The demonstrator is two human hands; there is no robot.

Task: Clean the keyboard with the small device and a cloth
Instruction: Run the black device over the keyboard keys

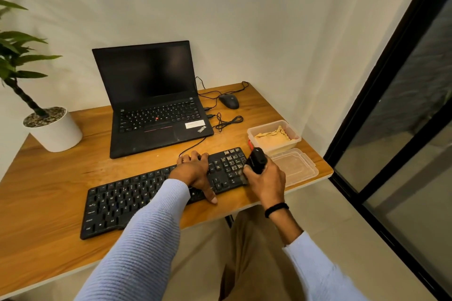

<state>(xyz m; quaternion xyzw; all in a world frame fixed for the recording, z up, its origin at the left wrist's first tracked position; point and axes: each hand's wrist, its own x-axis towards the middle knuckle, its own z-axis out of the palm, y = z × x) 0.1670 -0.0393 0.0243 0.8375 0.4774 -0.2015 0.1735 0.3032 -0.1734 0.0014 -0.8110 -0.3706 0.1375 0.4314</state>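
Observation:
A black keyboard point(137, 198) lies slanted on the wooden desk point(49, 190). My left hand point(195, 173) rests across its right half, fingers curled over the far edge and thumb at the near edge. My right hand point(265, 181) grips a small black device point(256, 160) with a red part, held over the keyboard's number pad at the right end. A beige cloth point(271, 139) lies crumpled in a clear plastic container point(252, 133) just behind the device.
An open black laptop point(154, 102) stands behind the keyboard, with a wired mouse point(229, 101) and loose cables point(226, 122) to its right. The container's lid point(294, 166) lies near the desk's right edge. A potted plant point(52, 127) stands at the left. A glass door frame point(381, 110) is right.

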